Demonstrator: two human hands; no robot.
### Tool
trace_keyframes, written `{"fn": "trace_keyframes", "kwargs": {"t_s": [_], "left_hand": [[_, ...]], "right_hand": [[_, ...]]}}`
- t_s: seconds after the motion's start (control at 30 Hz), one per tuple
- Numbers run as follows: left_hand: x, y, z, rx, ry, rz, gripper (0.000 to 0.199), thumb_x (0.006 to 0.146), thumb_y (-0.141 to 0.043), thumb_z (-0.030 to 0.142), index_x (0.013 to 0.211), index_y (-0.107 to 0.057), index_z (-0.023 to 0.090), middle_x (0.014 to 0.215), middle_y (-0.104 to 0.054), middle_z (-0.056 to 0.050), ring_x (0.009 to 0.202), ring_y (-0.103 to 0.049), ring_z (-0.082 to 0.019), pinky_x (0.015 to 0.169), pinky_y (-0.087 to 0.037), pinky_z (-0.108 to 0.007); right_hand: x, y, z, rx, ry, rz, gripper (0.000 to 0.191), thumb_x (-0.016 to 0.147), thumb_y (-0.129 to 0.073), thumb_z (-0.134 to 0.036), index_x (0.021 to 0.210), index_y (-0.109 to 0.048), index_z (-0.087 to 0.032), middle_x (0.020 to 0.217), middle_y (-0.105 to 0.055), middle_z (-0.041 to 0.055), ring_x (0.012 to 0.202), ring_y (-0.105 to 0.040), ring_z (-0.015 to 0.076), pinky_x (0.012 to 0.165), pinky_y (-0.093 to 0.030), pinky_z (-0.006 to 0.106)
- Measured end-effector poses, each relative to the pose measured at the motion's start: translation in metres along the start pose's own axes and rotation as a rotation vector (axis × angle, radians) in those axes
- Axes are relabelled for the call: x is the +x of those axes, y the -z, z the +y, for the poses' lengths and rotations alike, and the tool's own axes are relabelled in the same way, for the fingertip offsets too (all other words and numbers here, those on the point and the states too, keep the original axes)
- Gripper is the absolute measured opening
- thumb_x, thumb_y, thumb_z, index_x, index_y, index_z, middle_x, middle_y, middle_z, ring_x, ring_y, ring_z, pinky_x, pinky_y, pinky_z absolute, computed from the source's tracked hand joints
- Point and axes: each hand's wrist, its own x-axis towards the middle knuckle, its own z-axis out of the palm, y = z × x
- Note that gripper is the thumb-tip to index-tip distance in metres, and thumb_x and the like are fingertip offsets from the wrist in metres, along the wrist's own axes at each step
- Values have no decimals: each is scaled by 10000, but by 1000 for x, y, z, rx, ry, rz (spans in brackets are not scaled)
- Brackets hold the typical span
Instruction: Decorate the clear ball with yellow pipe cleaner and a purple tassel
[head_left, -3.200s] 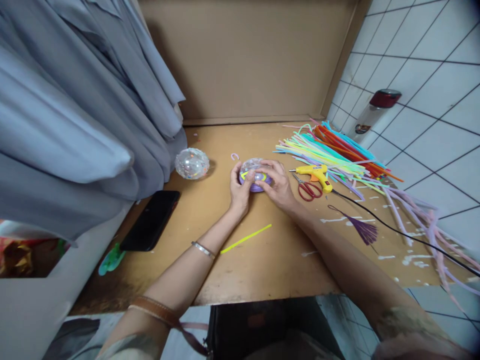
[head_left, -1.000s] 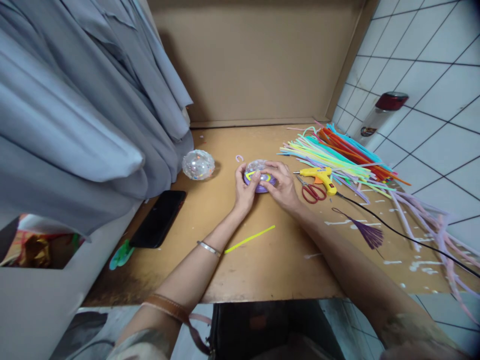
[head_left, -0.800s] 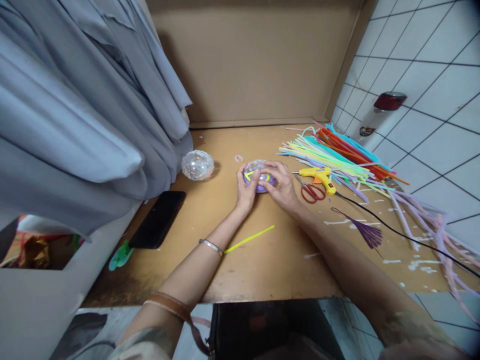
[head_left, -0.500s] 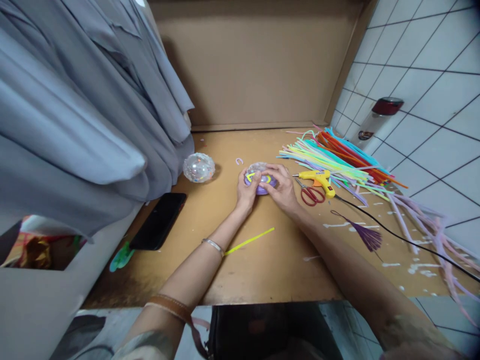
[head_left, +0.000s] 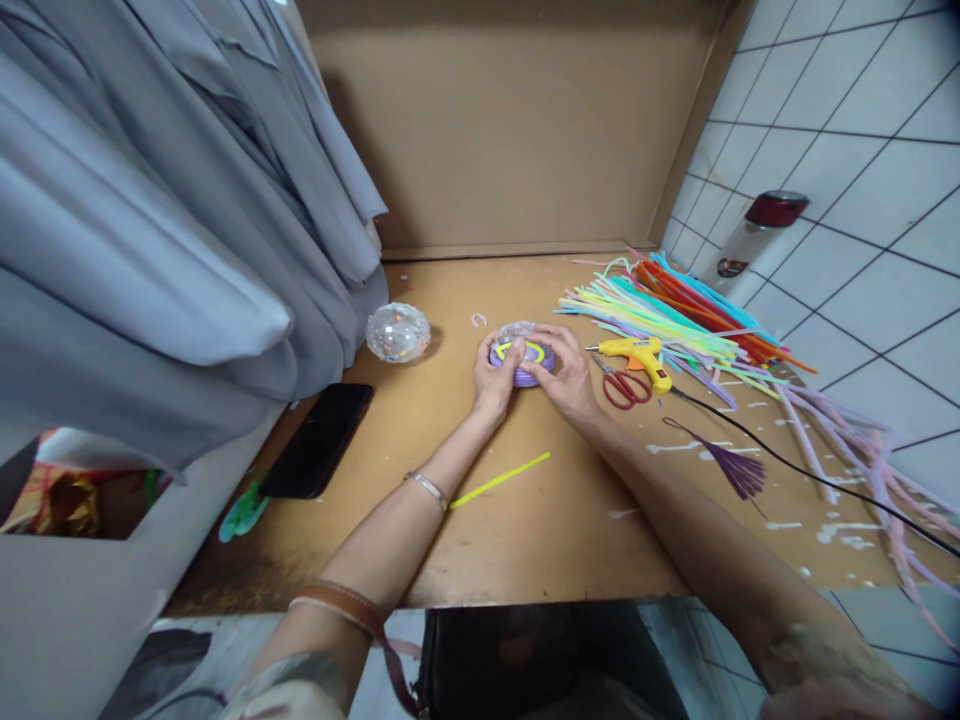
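Your left hand (head_left: 493, 380) is gripping a rounded, clear-and-purple, plastic-looking piece (head_left: 525, 380) lying to its right; a curved yellow strip (head_left: 540, 350) is running crosswise over it toward your right hand (head_left: 568, 368), equally near, gripping the opposite side.

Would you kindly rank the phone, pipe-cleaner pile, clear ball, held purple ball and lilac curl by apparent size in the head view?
1. Pipe-cleaner pile
2. Phone
3. Clear ball and held purple ball: alike, the latter partly hidden, so unranked
4. Lilac curl
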Motion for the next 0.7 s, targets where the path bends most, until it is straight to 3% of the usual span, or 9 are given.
{"fn": "trace_keyframes", "kwargs": {"t_s": [0.2, 0.4, 0.7], "left_hand": [[2, 0, -1, -51, 4, -17, 554, 686, -887, 458, 1126, -667, 203, 1134, -743, -72, 1058, -707, -231, 968, -553, -346], [3, 1, -1, -62, 29, -12, 597, 665, -907, 473, 1136, -663, 200, 1139, -748, -74, 1081, -707, -232, 992, -542, -345], [-3, 2, 7, -217, 57, -87, 689, 588, -920, 574, 1093, -670, 176, 997, -747, -48, 920, -712, -197, 899, -552, -332]], "right_hand": [[-4, -3, 4, -100, -100, 37, 471, 859, -728, -528, 1238, -689, -252, 1379, -597, 140, 1362, -561, 325, 1167, -458, 541], [-4, -6, 2, -11, -129, 29, 410, 858, -722, -437, 1212, -667, -240, 1293, -703, 132, 1268, -641, 302, 1124, -499, 520], [-8, -9, -19, 0, -145, 125, 362, 856, -741, -437, 1160, -681, -248, 1303, -708, 120, 1259, -657, 282, 1073, -547, 482]]}}
